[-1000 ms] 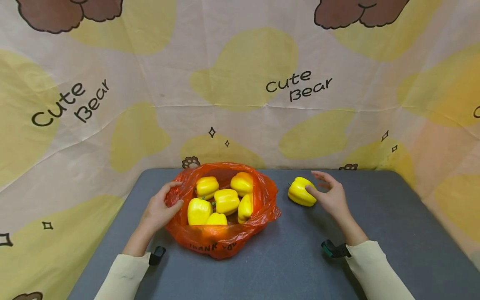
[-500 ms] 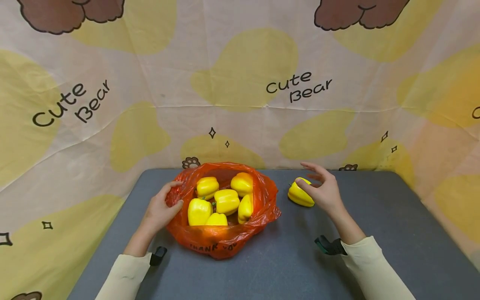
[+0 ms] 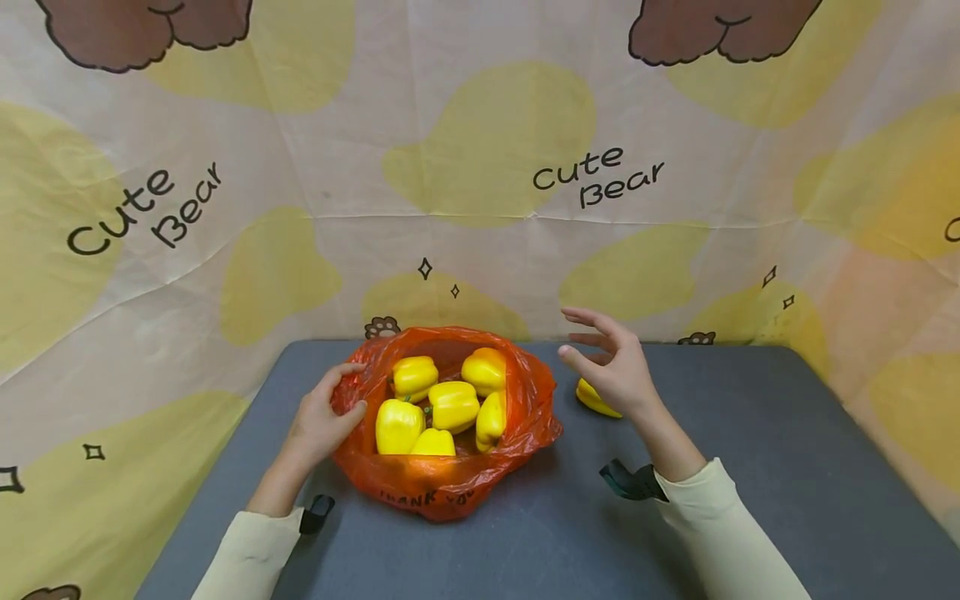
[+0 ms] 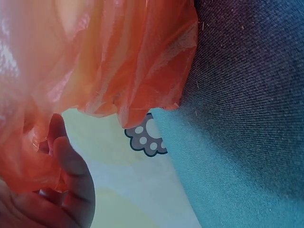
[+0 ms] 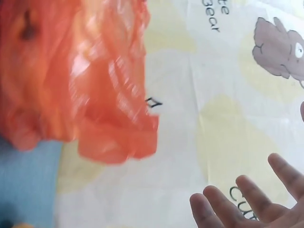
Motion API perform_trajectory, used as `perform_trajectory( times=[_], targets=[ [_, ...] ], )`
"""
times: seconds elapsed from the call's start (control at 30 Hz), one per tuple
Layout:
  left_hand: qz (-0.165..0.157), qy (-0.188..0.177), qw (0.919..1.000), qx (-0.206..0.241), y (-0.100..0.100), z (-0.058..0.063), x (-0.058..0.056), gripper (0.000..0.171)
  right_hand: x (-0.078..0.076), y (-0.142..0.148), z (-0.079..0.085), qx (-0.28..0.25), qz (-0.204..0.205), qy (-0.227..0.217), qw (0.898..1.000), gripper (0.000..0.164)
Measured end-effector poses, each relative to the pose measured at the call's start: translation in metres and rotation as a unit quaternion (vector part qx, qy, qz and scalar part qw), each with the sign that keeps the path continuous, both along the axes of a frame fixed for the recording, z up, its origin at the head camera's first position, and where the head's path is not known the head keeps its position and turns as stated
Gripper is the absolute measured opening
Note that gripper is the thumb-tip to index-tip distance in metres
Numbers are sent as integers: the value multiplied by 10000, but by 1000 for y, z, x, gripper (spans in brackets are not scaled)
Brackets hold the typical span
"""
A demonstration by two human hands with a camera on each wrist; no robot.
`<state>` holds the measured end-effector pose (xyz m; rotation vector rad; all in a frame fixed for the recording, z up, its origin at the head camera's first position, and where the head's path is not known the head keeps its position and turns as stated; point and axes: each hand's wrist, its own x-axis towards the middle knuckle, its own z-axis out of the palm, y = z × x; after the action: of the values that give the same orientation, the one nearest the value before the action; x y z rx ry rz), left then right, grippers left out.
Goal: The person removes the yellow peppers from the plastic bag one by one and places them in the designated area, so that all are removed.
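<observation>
Holding the red plastic bag (image 3: pixel 442 479) at its left side, the left hand (image 3: pixel 318 429) has its fingers bent around the thin film, with the thumb lower and nearer to the person. In the left wrist view the film covers part of these fingers, so I cannot tell how firm the grip is. The bag sits on the grey surface (image 3: pixel 540 542) with its mouth wide open, and the words "THANK YOU" are printed on its front. Inside it, six yellow peppers (image 3: pixel 453 405) can be seen — two at the back, one in the middle, one at the right and two near the front rim.

The right hand (image 3: pixel 615 362) is in the air to the right of the bag, apart from it and holding nothing; its fingers are spread and the thumb stands away from them. Behind this hand lies one more yellow pepper (image 3: pixel 595 400), on the surface outside the bag — partly hidden by the palm.

Both arms wear pale sleeves (image 3: pixel 727 525), and a dark device (image 3: pixel 630 482) is strapped at each wrist. Behind the surface hangs a printed cloth (image 3: pixel 480 150) with yellow patches, brown bears and the words "Cute Bear".
</observation>
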<state>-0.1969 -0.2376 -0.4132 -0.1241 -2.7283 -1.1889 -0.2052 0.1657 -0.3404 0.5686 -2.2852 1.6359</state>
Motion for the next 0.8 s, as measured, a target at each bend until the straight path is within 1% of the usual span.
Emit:
perform_trajectory(
  times=[0.17,0.33,0.63,0.8],
  targets=[
    [19,101,9999,-56,1,1,1,52,0,-14,3,-28,282,136,9995,47],
    [-3,115,9999,-17,3,2,1,52,-1,-26,3,0,579,261,9980,47],
    [5,34,10000,91,5,2,1,54,-1,-47,-2,31,679,102,9976,46],
    [3,56,9999,113,5,1,0,54,-1,-60,-6,313,672,8,9972,47]
  ],
)
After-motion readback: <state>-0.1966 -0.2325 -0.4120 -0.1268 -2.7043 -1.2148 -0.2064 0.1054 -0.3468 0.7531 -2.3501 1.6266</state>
